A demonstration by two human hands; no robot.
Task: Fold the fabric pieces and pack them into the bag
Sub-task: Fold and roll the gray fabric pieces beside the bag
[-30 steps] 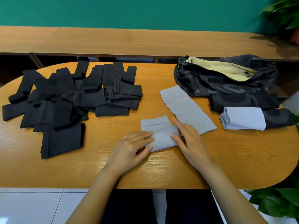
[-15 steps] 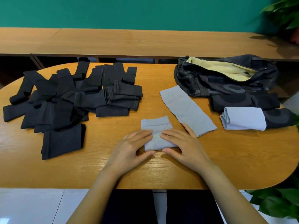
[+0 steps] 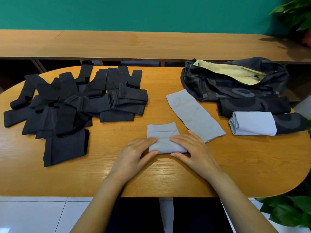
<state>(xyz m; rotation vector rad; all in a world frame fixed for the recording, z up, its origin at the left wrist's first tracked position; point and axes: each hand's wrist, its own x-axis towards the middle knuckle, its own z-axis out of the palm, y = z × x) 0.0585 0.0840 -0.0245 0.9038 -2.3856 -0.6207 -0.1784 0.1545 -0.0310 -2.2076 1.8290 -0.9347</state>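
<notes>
A small light grey fabric piece (image 3: 161, 132) lies folded on the table in front of me. My left hand (image 3: 134, 153) and my right hand (image 3: 191, 148) hold its near, doubled-over edge from either side, fingers on top and thumbs against the near fold. A second grey piece (image 3: 195, 115) lies flat just to the right. A folded grey piece (image 3: 254, 123) rests on the strap of the dark bag (image 3: 235, 91), which lies open at the back right, showing a yellow lining.
Several dark fabric pieces (image 3: 70, 105) are heaped over the left half of the oval wooden table (image 3: 235, 165). A long wooden bench (image 3: 134, 44) runs behind it. Green plants stand at the top right (image 3: 296, 15) and bottom right (image 3: 289, 211).
My right hand came off the flat grey piece and onto the small one. Both hands have doubled its near edge over, so it looks shorter and thicker.
</notes>
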